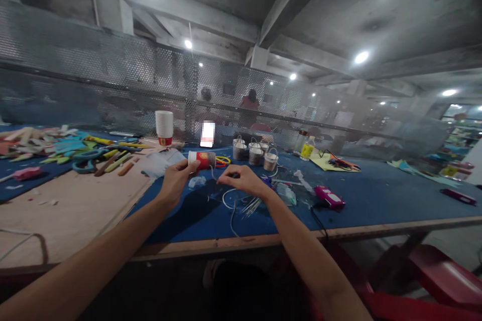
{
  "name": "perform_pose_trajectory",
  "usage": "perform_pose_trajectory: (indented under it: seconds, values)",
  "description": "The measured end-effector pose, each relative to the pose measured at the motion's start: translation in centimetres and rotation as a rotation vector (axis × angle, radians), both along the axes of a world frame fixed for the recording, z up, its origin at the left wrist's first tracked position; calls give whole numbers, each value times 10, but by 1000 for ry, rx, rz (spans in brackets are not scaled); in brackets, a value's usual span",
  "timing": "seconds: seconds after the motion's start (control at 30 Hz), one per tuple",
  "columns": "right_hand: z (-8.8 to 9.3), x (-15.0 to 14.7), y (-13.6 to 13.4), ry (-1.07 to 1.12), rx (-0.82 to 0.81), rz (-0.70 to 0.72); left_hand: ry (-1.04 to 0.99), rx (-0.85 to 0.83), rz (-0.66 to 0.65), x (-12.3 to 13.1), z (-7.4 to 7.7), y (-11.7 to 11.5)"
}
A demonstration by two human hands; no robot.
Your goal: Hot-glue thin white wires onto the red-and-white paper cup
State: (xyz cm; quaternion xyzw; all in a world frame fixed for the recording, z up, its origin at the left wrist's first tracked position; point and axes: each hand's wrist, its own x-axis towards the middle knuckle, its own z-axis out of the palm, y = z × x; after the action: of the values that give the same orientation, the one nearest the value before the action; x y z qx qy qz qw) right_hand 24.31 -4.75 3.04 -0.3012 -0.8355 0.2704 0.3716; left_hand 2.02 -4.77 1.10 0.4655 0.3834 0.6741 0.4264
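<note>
My left hand (179, 178) grips a red and white paper cup (204, 160) lying on its side in the air, its far part wrapped in brownish cord. From the cup a loose length of cord (214, 175) hangs toward my right hand (243, 179). The right fingers are pinched together at the cord's end. Beyond my hands stand several small cord-wrapped cups with handles (255, 153). Below my right hand, thin sticks (251, 206) and a white cord loop (227, 198) lie on the blue table surface (181, 225).
A stack of paper cups (164, 125) stands at back left, near a lit phone (207, 134). Scissors (88, 160) and coloured strips lie at left. A pink device (329, 197) and a yellow-labelled bottle (308, 148) are at right. A mesh partition (143, 70) runs behind the table.
</note>
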Motion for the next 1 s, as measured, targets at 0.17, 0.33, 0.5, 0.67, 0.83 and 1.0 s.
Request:
perform_pose_trajectory:
  seconds: [0.17,0.33,0.5,0.67,0.83,1.0]
  values:
    - [2,24,-11,-155,194,-272,-39,27,-29,-1,-3,4]
    - [7,81,-14,-403,69,-863,-54,26,-80,-2,-6,7]
    - [-3,105,-19,-655,-113,-962,-67,-4,-39,-3,-7,11]
    - [-13,105,-16,-745,-148,-1006,-89,-21,-71,-4,-7,12]
    - [-21,109,-13,-729,-184,-1016,-129,-47,-91,-5,-9,12]
    - [-22,113,-14,-543,-154,-1056,-113,-65,-109,-5,-8,12]
